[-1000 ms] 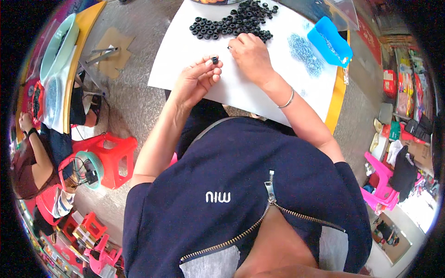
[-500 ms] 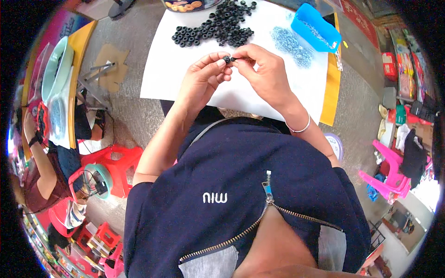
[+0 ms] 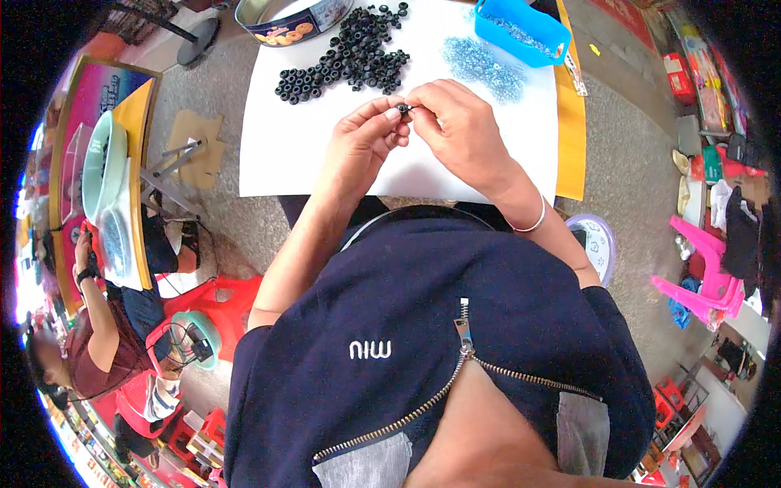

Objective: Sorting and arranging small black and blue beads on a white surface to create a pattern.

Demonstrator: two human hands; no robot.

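Observation:
Between the fingertips of my left hand [image 3: 364, 138] is a small black ring-shaped piece [image 3: 403, 107], pinched by thumb and forefinger. My right hand [image 3: 460, 126] meets it from the other side, its thumb and forefinger closed at the piece; whatever they grip is too small to make out. Just beyond the hands, a pile of similar black ring pieces [image 3: 358, 57] lies on the white sheet [image 3: 325, 163]. Tiny clear bits [image 3: 486, 71] are spread to the right of that pile. Behind them a blue plastic container [image 3: 533, 37] holds more clear bits.
A round tin [image 3: 285, 28] stands at the table's far left. At far left, a person [image 3: 98, 342] sits at another table with a pale green basin [image 3: 106, 167]. A red stool [image 3: 232, 313] is on the floor there; a pink stool [image 3: 700, 268] lies to the right.
The whole view has shifted, bringing more of the tin into sight. My hands stay together at the black piece, with small finger movements; the right fingers sit closer against it.

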